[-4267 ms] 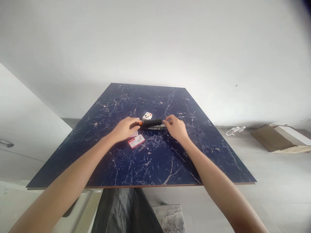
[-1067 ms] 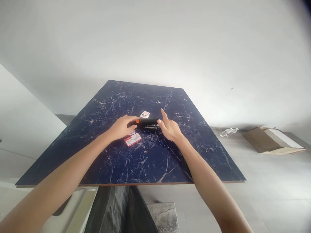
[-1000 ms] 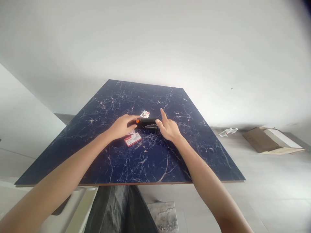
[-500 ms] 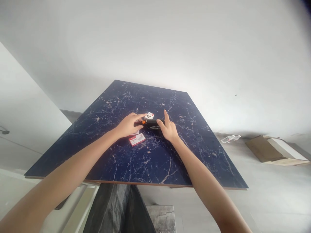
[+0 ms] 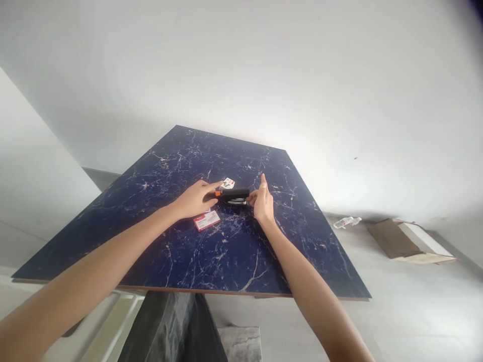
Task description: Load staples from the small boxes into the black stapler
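A black stapler (image 5: 236,194) with an orange part near its back end lies sideways above the blue table, a silvery metal strip showing along its lower side. My left hand (image 5: 194,198) grips the orange end between thumb and fingers. At the opposite end, the bent fingers of my right hand (image 5: 263,201) pinch the stapler's tip, with one finger pointing up; the exact contact is partly hidden. Just beyond the stapler sits a small white and red box (image 5: 227,183). Nearer to me, a flat red and white box (image 5: 207,220) lies below my left hand, overlapping another item mostly covered.
The blue marble-patterned table (image 5: 226,261) stands close to a pale wall (image 5: 241,75). On the floor to the right are an open cardboard box (image 5: 400,239) and a clear plastic bottle (image 5: 347,221). A grey marbled slab (image 5: 241,342) is below the table's front edge.
My right thumb has come off the stapler's top, and the right hand has turned edge-on at its front end. More of the stapler shows. The whole view has shifted slightly.
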